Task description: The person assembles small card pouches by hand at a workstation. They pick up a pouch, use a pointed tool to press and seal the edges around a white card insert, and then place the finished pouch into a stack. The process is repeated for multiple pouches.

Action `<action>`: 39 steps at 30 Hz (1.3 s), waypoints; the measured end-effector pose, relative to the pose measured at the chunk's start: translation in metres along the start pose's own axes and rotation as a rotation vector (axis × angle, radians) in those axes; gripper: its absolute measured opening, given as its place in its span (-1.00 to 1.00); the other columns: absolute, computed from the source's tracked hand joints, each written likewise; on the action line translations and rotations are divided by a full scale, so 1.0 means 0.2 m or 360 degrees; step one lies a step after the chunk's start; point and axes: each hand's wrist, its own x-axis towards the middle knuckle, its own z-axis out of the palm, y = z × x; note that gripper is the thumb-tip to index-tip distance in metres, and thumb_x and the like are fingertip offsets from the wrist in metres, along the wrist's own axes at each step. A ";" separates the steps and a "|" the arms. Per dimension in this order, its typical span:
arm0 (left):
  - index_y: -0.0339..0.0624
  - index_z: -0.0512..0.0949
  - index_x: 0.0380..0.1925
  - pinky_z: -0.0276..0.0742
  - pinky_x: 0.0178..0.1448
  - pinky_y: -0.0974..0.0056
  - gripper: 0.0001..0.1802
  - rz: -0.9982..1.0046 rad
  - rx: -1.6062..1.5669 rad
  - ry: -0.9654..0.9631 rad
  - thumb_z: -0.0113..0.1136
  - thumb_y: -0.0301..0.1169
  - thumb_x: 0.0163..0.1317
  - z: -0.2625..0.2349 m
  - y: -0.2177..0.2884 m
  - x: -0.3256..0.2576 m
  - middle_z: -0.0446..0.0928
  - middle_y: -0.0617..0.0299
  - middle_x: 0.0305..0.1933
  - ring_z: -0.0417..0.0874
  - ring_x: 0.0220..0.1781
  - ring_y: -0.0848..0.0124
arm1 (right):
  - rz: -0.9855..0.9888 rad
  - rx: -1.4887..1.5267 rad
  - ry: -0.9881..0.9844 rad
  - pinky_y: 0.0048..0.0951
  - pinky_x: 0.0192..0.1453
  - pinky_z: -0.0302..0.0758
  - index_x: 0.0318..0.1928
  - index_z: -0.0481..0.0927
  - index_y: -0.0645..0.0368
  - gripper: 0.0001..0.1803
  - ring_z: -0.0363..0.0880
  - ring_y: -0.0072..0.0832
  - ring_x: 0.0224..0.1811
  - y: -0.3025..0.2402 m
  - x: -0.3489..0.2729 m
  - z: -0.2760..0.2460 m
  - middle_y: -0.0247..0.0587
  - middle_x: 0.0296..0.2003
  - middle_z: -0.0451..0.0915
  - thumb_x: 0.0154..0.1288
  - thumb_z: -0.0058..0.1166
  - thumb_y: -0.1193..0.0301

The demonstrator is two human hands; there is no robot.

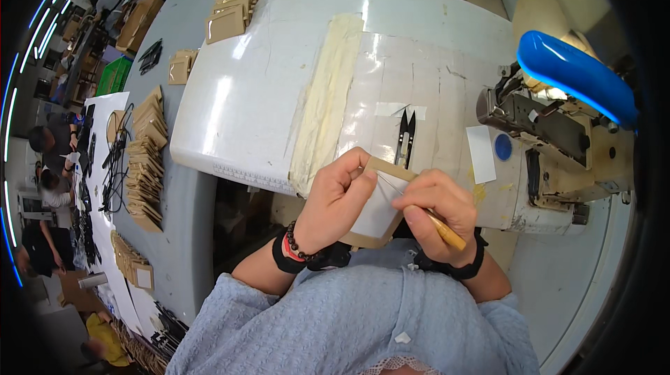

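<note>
My left hand (328, 204) pinches the upper left edge of a tan flat holder (366, 239) with a pale window (377, 213), held in front of my chest at the table's near edge. Closed around a wooden handle (447, 232) is my right hand (447, 211); the tool looks like an awl. A thin line, perhaps its metal tip, reaches toward the holder's upper left corner by my left thumb. My right fingers lie over the holder's right side and hide part of it. Just beyond the holder, black thread snips (405, 136) lie on the table.
A sewing machine (537, 120) with a blue cover (576, 78) stands at the right, near a white card (481, 154) and a blue disc (502, 146). Stacked tan holders (234, 12) sit at the far left corner, with more piles (144, 172) on the grey side table. People work farther left.
</note>
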 end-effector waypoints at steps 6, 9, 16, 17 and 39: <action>-0.26 0.45 -0.28 0.19 -0.44 0.54 -0.89 0.0046 0.0137 0.0030 -0.04 -0.47 0.39 0.00 -0.01 0.00 0.40 0.47 -0.53 0.27 -0.49 0.76 | -0.0016 -0.0007 -0.0017 -0.51 -0.36 0.47 -0.31 0.63 0.32 -0.91 0.54 -0.43 -0.42 0.00 0.01 0.00 -0.11 -0.39 0.56 0.13 0.11 0.62; -0.27 0.45 -0.28 0.16 -0.46 0.54 -0.89 0.0042 0.0201 0.0044 -0.02 -0.46 0.38 0.00 -0.02 -0.01 0.40 0.47 -0.55 0.25 -0.50 0.76 | -0.0029 -0.0027 -0.0016 -0.52 -0.37 0.46 -0.31 0.63 0.32 -0.91 0.53 -0.43 -0.43 0.00 0.01 0.00 -0.11 -0.40 0.56 0.13 0.12 0.62; -0.29 0.46 -0.24 0.21 -0.43 0.52 -0.88 0.0043 0.0163 0.0058 -0.04 -0.47 0.39 0.01 0.00 -0.02 0.46 0.42 -0.52 0.29 -0.47 0.75 | -0.0038 -0.0065 -0.0003 -0.52 -0.41 0.44 -0.32 0.62 0.32 -0.91 0.52 -0.44 -0.47 -0.01 0.01 0.00 -0.11 -0.41 0.55 0.13 0.10 0.62; -0.29 0.46 -0.23 0.23 -0.41 0.52 -0.87 0.0048 0.0139 0.0057 -0.04 -0.46 0.39 0.01 0.00 -0.02 0.47 0.41 -0.51 0.31 -0.46 0.75 | -0.0029 -0.0062 0.0001 -0.52 -0.41 0.44 -0.32 0.62 0.32 -0.92 0.52 -0.44 -0.47 -0.01 0.01 0.00 -0.11 -0.41 0.55 0.13 0.10 0.62; -0.28 0.46 -0.27 0.26 -0.41 0.54 -0.88 0.0092 0.0141 0.0084 -0.05 -0.47 0.39 0.01 0.04 -0.04 0.48 0.42 -0.48 0.33 -0.45 0.76 | -0.0058 -0.0024 -0.0019 -0.53 -0.39 0.46 -0.32 0.62 0.31 -0.91 0.53 -0.44 -0.45 -0.03 0.01 0.02 -0.12 -0.40 0.56 0.14 0.10 0.61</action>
